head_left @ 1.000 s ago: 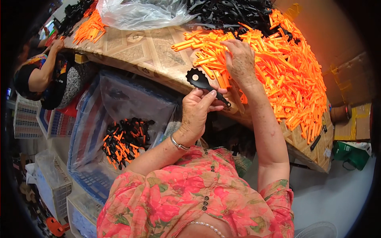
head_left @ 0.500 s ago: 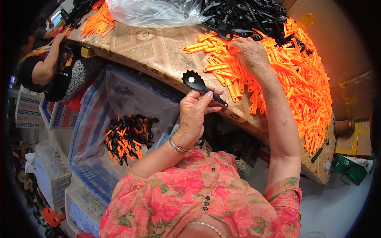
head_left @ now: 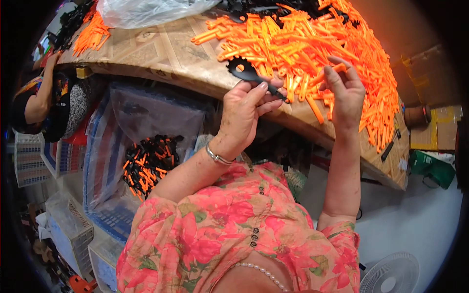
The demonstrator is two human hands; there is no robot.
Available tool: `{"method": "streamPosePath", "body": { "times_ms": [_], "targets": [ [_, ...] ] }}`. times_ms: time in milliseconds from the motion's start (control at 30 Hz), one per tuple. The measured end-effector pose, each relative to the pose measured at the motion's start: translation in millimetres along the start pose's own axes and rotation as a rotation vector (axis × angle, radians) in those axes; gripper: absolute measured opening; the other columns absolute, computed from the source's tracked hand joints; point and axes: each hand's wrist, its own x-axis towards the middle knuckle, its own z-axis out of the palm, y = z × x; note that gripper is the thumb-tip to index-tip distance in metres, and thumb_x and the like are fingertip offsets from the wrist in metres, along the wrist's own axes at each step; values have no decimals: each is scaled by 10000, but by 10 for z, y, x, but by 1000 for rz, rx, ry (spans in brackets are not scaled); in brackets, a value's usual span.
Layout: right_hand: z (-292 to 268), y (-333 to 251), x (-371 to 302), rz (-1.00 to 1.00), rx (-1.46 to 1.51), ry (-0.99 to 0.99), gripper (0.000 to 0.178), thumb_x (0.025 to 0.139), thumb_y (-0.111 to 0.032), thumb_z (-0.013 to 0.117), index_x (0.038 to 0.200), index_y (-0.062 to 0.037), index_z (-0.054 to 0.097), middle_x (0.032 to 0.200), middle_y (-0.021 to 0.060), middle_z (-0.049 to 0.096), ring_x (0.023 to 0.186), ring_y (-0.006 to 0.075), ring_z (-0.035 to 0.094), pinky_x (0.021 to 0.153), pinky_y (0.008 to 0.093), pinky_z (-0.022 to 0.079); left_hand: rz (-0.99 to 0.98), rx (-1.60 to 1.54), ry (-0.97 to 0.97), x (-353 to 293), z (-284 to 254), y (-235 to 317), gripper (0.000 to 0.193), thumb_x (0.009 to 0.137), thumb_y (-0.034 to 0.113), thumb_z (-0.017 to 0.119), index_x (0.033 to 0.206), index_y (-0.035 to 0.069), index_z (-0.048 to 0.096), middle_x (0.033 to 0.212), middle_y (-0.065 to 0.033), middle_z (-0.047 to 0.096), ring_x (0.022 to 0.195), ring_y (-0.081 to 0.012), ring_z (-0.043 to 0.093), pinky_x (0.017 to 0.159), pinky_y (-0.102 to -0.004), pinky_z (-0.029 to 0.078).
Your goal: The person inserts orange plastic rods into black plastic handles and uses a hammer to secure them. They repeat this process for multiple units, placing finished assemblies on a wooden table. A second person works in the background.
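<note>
My left hand [head_left: 240,113] is closed around the shank of a black toothed spaghetti spoon [head_left: 248,74]; its head with a round hole points up and left. To the right, my right hand [head_left: 348,100] pinches an orange plastic handle [head_left: 339,69] between thumb and fingers, just above the table's near edge. The handle's far end blends into the large heap of orange handles [head_left: 376,63] behind it. The two hands are apart, and the spoon's shank end points toward the right hand.
A blue crate [head_left: 100,205] lined with clear plastic holds black-and-orange utensils [head_left: 146,163]. On the patterned table [head_left: 161,53] lie a clear plastic bag [head_left: 151,12] and a smaller orange pile [head_left: 93,34]. A person [head_left: 39,105] works at the left. A white fan [head_left: 391,273] stands lower right.
My right hand has drawn back from the orange heap toward me and now pinches a handle. The left hand still holds the spoon, its head tipped slightly. The whole view has shifted.
</note>
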Motion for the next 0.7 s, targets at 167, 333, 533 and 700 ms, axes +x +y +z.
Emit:
{"method": "streamPosePath", "body": {
  "times_ms": [167, 333, 533, 700],
  "targets": [
    [-23, -44, -678, -389, -646, 74, 274, 827, -15, 726, 1091, -52, 663, 834, 29, 650, 661, 87, 598, 604, 259, 496, -65, -46, -128, -97, 153, -277, 197, 987, 99, 530, 1131, -17, 600, 1159, -169, 661, 1053, -250, 667, 874, -349, 572],
    [8, -97, -1066, -185, -356, 94, 280, 812, 18, 720, 1080, -49, 672, 863, 26, 653, 691, 99, 610, 600, 240, 489, -123, 38, -132, -240, 321, -422, 178, 983, 97, 548, 1110, -9, 610, 1135, -120, 668, 1011, -185, 668, 846, -331, 577],
    [-236, -11, -1212, -277, -339, 94, 114, 861, -10, 683, 971, -37, 692, 915, 35, 642, 829, 114, 597, 706, 231, 484, -184, 81, -193, -301, 463, -453, 158, 977, 101, 566, 1094, 8, 619, 1124, -82, 661, 998, -158, 655, 850, -297, 558],
    [-479, 16, -1328, -64, -43, 199, 131, 982, -145, 593, 962, -21, 632, 879, 34, 648, 786, 85, 592, 675, 223, 482, -169, 28, -296, -287, 510, -560, 168, 967, 106, 588, 1099, 9, 626, 1155, -93, 649, 1126, -188, 596, 922, -354, 502]
  ]
}}
